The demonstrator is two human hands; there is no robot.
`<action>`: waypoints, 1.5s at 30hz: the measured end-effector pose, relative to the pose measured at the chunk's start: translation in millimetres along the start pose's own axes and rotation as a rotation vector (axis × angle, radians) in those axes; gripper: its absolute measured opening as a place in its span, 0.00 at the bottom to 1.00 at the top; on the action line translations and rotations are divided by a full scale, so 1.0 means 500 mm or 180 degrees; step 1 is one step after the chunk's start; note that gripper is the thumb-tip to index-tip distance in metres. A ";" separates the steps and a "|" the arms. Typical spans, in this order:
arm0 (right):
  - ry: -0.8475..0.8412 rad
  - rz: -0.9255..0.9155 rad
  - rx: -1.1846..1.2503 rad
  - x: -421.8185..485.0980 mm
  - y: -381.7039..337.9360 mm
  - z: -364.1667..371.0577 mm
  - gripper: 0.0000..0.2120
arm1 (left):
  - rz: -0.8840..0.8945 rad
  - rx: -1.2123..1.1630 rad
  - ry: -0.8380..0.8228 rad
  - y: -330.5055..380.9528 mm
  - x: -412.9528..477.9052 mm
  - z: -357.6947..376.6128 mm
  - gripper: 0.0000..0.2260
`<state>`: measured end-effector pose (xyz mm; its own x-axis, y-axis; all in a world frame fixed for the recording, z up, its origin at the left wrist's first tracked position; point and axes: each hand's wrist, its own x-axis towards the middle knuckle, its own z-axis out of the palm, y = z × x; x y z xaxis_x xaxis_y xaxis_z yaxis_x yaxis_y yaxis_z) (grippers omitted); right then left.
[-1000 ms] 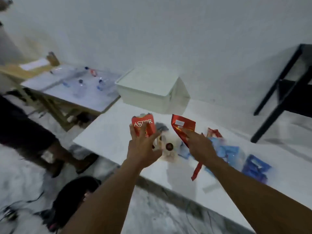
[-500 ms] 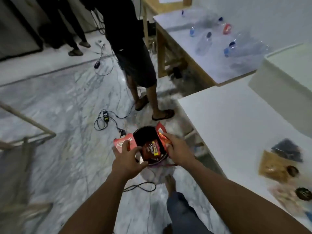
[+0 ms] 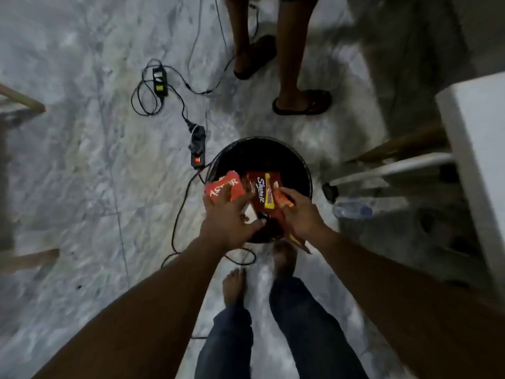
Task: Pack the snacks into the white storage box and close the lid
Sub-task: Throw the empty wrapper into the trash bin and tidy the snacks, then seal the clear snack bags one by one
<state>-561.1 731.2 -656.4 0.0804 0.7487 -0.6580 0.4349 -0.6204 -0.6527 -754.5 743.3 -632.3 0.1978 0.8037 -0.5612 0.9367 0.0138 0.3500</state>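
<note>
I look straight down at a black round bin (image 3: 302, 170) on the marble floor. My left hand (image 3: 228, 217) grips a red Astor box (image 3: 224, 188) over the bin's left rim. My right hand (image 3: 300, 213) pinches an orange-red wrapper (image 3: 284, 201) over the bin's right side. A dark brown snack packet (image 3: 262, 191) with yellow and white lettering lies inside the bin between my hands. The white storage box is out of view.
The white table's corner (image 3: 475, 149) is at the right edge, with wooden legs and a plastic bottle (image 3: 352, 209) beneath. A power strip (image 3: 198, 151) and cables lie left of the bin. Another person's sandalled feet (image 3: 300, 101) stand beyond it. My bare feet (image 3: 233, 285) are below.
My view has swung from the table down to the floor. Both hands carried the Astor box and the wrapper away from the table to above the black bin.
</note>
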 end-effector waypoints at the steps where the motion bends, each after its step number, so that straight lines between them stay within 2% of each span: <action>1: -0.0007 0.0054 0.0063 0.043 0.016 0.011 0.19 | 0.0095 -0.0043 -0.0002 -0.004 0.033 0.014 0.39; 3: -0.0037 0.0223 0.0207 0.112 0.043 0.029 0.23 | 0.0185 -0.0211 0.0008 -0.005 0.082 0.034 0.39; 6: -0.0185 0.0450 0.0304 0.162 0.072 0.037 0.29 | 0.0104 -0.0283 -0.0266 -0.011 0.115 0.057 0.35; 9: -0.0185 0.0570 0.0433 0.151 0.054 0.012 0.23 | 0.0012 -0.0297 -0.0383 -0.007 0.113 0.043 0.33; 14: 0.0028 0.0614 0.0420 0.065 0.008 -0.047 0.11 | 0.0027 -0.0133 -0.0797 0.058 0.063 -0.061 0.32; 17: 0.0141 0.0421 0.0360 -0.017 -0.046 -0.092 0.03 | 0.0181 0.0033 -0.1026 0.113 0.015 -0.134 0.30; 21: 0.0392 0.0326 0.0521 -0.181 -0.133 -0.173 0.04 | 0.0584 0.0278 -0.0959 0.213 -0.090 -0.237 0.28; 23: 0.0547 0.0345 0.0650 -0.279 -0.162 -0.213 0.10 | 0.0838 0.0394 -0.0818 0.267 -0.158 -0.280 0.27; 28: 0.1034 0.0280 0.0965 -0.530 -0.173 -0.320 0.11 | 0.1351 0.0559 -0.0843 0.415 -0.309 -0.329 0.27; 36: 0.2197 0.0334 0.1340 -0.887 -0.049 -0.496 0.09 | 0.2395 0.0859 -0.0883 0.748 -0.518 -0.277 0.23; 40: 0.2652 0.0413 0.1331 -1.015 0.074 -0.566 0.09 | 0.2935 0.0988 -0.0839 0.897 -0.624 -0.206 0.24; 43: 0.2899 0.0555 0.1102 -1.106 0.174 -0.607 0.12 | 0.3150 0.1063 -0.0855 0.990 -0.690 -0.124 0.24; 45: 0.2980 0.0639 0.1080 -1.159 0.247 -0.626 0.10 | 0.3228 0.1134 -0.0850 1.044 -0.735 -0.065 0.24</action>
<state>-273.3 293.9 -238.2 0.8576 0.4152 -0.3036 0.0703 -0.6792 -0.7305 -347.6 474.3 -219.1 0.9362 0.1907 -0.2952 0.3261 -0.7847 0.5271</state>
